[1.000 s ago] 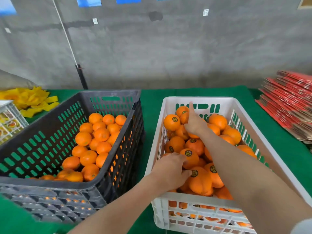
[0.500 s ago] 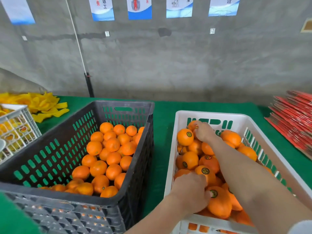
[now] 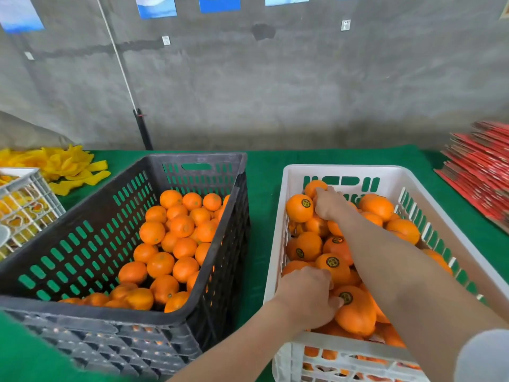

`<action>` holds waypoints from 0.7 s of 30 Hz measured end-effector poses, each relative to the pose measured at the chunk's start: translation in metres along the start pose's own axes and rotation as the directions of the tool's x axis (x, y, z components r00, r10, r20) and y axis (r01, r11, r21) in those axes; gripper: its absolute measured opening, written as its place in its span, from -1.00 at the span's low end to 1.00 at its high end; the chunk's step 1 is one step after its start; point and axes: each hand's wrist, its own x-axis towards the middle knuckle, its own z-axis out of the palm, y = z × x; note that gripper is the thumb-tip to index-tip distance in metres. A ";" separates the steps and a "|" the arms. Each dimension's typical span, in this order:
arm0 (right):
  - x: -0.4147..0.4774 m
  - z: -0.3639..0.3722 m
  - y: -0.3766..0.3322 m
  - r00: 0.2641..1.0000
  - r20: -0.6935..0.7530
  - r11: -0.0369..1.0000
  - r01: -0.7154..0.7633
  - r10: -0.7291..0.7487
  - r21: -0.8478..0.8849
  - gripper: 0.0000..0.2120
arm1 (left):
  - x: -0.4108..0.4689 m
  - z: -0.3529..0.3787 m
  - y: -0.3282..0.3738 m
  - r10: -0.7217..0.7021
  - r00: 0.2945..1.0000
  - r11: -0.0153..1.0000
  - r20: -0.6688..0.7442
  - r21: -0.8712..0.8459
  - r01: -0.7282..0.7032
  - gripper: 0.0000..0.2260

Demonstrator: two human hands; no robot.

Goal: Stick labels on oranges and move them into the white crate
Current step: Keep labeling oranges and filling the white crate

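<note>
Left hand (image 3: 305, 296) curled over labelled oranges (image 3: 355, 310) at white crate (image 3: 341, 169) near end, hold unclear; right hand (image 3: 332, 206) gripping far-corner orange (image 3: 312, 187); settle fruit low into gaps, release gently, no rolling.

The left forearm (image 3: 242, 337) and right forearm (image 3: 399, 268) are both bare, as are the left hand (image 3: 305, 296) and right hand (image 3: 332, 204), 2 uncovered arms in all. A pale grey-white fabric sleeve (image 3: 482, 357), smooth and rounded at its hem, covers the right upper arm.
</note>
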 end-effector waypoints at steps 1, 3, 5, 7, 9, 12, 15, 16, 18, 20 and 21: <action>-0.004 -0.001 0.000 1.000 0.003 1.000 -0.010 0.010 -0.002 -0.45 | 0.000 0.000 0.000 -0.003 1.000 1.000 -0.002 0.005 0.003 -0.69; -0.016 -0.004 -0.002 0.998 0.006 0.998 -0.054 0.055 -0.036 -0.32 | 0.000 0.000 0.001 -0.018 1.000 1.000 -0.007 0.023 0.018 -0.66; -0.032 -0.011 -0.011 0.990 -0.068 0.992 -0.125 0.125 -0.002 -0.34 | 0.000 -0.001 0.002 -0.039 0.999 0.999 0.000 0.034 0.039 -0.61; -0.049 -0.019 -0.022 0.954 -0.266 0.982 -0.094 0.136 0.164 -0.46 | -0.001 -0.003 0.004 -0.057 0.998 0.998 -0.021 -0.037 0.056 -0.55; -0.070 -0.027 -0.039 0.852 -0.517 0.941 0.108 0.079 0.321 -0.58 | -0.004 -0.013 0.006 -0.089 0.989 0.968 -0.120 -0.245 0.057 -0.58; -0.104 -0.044 -0.077 0.691 -0.722 0.817 0.421 -0.008 0.394 -0.68 | -0.017 -0.045 0.004 -0.156 0.943 0.903 -0.295 -0.430 0.015 -0.82; -0.139 -0.058 -0.120 0.626 -0.776 0.666 0.611 -0.075 0.428 -0.75 | -0.042 -0.088 -0.025 -0.036 0.946 0.950 -0.323 -0.306 -0.068 -0.78; -0.150 -0.060 -0.134 0.634 -0.768 0.623 0.638 -0.092 0.453 -0.77 | -0.054 -0.104 -0.039 0.025 0.950 0.951 -0.311 -0.286 -0.118 -0.76; -0.170 -0.058 -0.160 0.676 -0.719 0.560 0.663 -0.161 0.498 -0.80 | -0.078 -0.133 -0.071 0.103 0.945 0.941 -0.310 -0.279 -0.194 -0.77; -0.186 -0.046 -0.184 0.733 -0.623 0.553 0.649 -0.272 0.522 -0.81 | -0.095 -0.155 -0.109 0.116 0.954 0.955 -0.276 -0.234 -0.184 -0.84; -0.193 -0.038 -0.195 0.769 -0.549 0.577 0.623 -0.328 0.528 -0.81 | -0.101 -0.163 -0.127 0.081 0.976 0.967 -0.204 -0.220 -0.127 -0.88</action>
